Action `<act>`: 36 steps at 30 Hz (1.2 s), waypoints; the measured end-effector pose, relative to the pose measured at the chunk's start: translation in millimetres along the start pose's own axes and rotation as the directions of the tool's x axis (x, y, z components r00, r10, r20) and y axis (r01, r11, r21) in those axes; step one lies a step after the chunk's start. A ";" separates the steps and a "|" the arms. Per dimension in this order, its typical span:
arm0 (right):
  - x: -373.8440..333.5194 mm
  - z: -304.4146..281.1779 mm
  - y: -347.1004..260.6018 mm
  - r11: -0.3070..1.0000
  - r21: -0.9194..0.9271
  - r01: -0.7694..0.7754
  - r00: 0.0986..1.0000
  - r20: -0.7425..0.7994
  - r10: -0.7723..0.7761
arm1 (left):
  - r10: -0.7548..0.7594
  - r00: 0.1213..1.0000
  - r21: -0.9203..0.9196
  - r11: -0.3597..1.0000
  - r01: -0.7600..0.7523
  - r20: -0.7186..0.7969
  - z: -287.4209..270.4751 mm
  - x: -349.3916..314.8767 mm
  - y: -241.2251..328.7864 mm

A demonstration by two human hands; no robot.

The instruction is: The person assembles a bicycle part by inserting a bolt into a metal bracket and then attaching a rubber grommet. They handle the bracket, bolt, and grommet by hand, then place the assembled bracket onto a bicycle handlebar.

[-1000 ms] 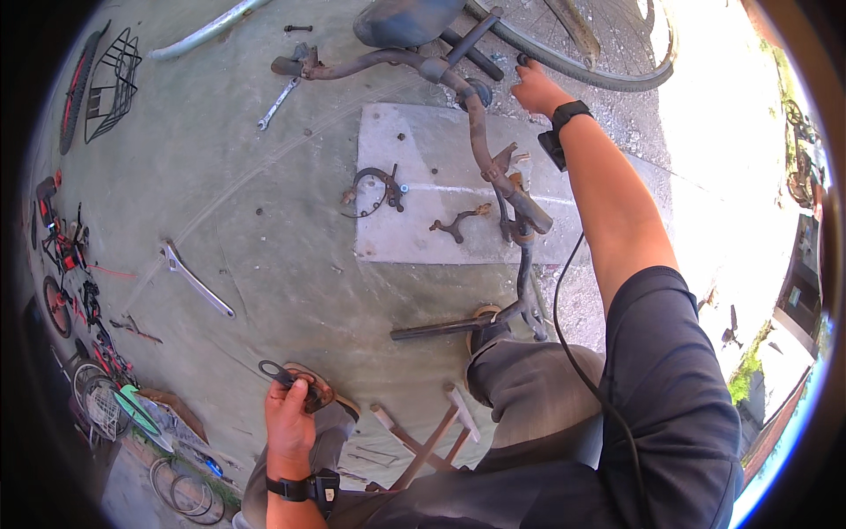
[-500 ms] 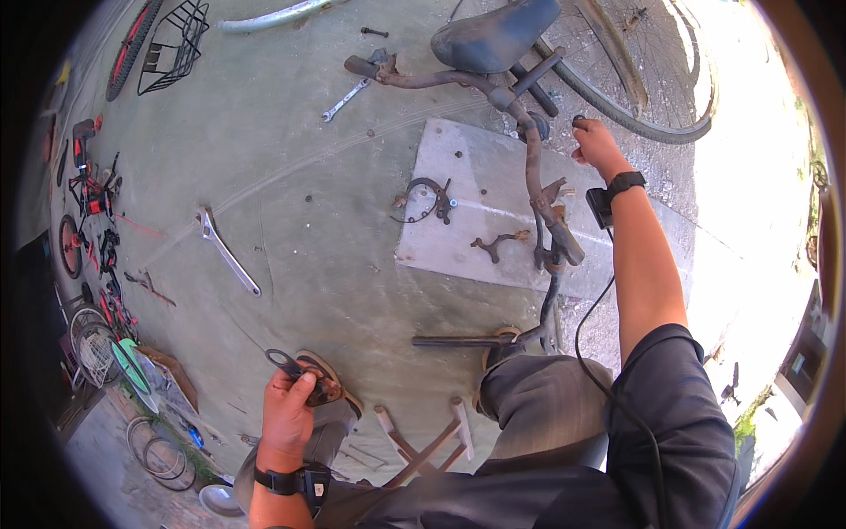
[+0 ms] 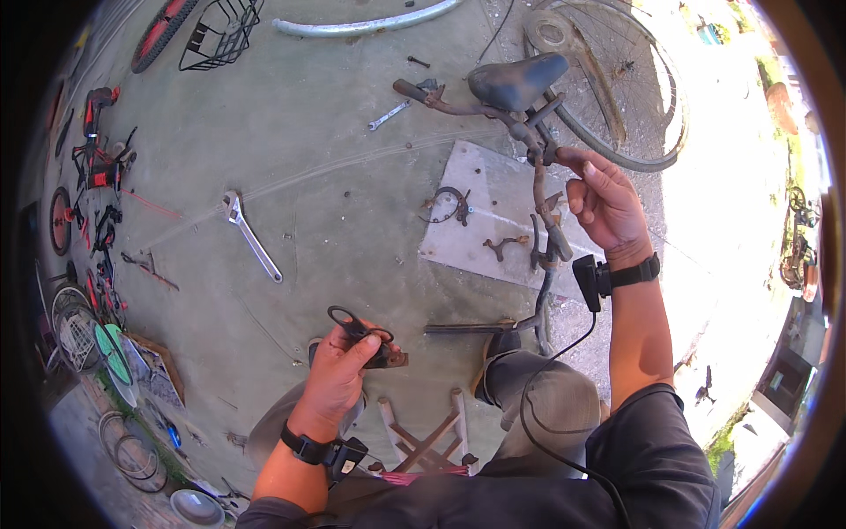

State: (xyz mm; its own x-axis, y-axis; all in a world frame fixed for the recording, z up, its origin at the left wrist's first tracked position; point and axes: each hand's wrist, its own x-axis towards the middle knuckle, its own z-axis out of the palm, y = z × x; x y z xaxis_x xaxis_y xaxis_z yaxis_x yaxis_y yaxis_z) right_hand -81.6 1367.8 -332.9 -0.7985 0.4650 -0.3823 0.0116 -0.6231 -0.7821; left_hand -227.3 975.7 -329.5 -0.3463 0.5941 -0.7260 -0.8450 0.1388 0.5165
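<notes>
My left hand (image 3: pixel 339 368) grips a dark metal part (image 3: pixel 385 357) with a black ring standing up from it. To the right, my right hand (image 3: pixel 608 198) reaches over a rusty bicycle handlebar (image 3: pixel 539 181). Its index finger stretches toward the dark stem joint; whether the tip touches is unclear. The thumb is apart and the other fingers are bent. A black saddle (image 3: pixel 518 81) lies just beyond the handlebar. Beneath is a pale flat board (image 3: pixel 458 234) carrying a curved clamp-like part (image 3: pixel 451 204) and a rusty forked part (image 3: pixel 504 247).
An adjustable wrench (image 3: pixel 253 238), a smaller wrench (image 3: pixel 389 115) and a bolt (image 3: pixel 419 62) lie on the floor. Farther off are a silver mudguard (image 3: pixel 366 26), a black wire basket (image 3: pixel 220 37) and a bicycle wheel (image 3: pixel 663 159). A wooden stand (image 3: pixel 425 432) is between my legs.
My left hand has moved up and to the right, still holding the dark part. The right hand's index finger has stretched out toward the handlebar stem. The whole view has shifted.
</notes>
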 end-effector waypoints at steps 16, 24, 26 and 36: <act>-173.5 411.8 -16.7 0.582 -0.805 0.114 0.649 0.504 0.570 | -0.015 0.927 -0.454 0.875 -0.170 -0.375 20.3 -217.7 82.2; -209.4 655.3 -71.1 0.359 -0.614 0.704 0.314 0.721 0.618 | 0.204 0.882 -0.533 0.731 -0.426 -0.425 -60.5 -389.7 193.6; -205.9 690.5 -89.3 0.416 -0.634 0.652 0.291 0.716 0.635 | 0.206 0.805 -0.429 0.758 -0.491 -0.557 -80.8 -423.5 211.7; -69.5 663.6 -121.5 0.272 -0.900 0.340 0.564 0.427 0.707 | 0.052 0.469 -0.277 0.746 -0.605 -0.882 -155.3 -529.7 183.8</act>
State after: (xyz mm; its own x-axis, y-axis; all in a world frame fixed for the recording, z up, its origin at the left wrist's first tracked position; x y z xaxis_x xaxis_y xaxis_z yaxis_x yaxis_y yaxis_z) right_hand -426.9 993.9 115.3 -0.6991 -0.4464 -0.5585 0.2731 0.5551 -0.7856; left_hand -262.5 563.5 79.5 -0.5658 -0.4130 -0.7136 -0.5341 -0.4758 0.6989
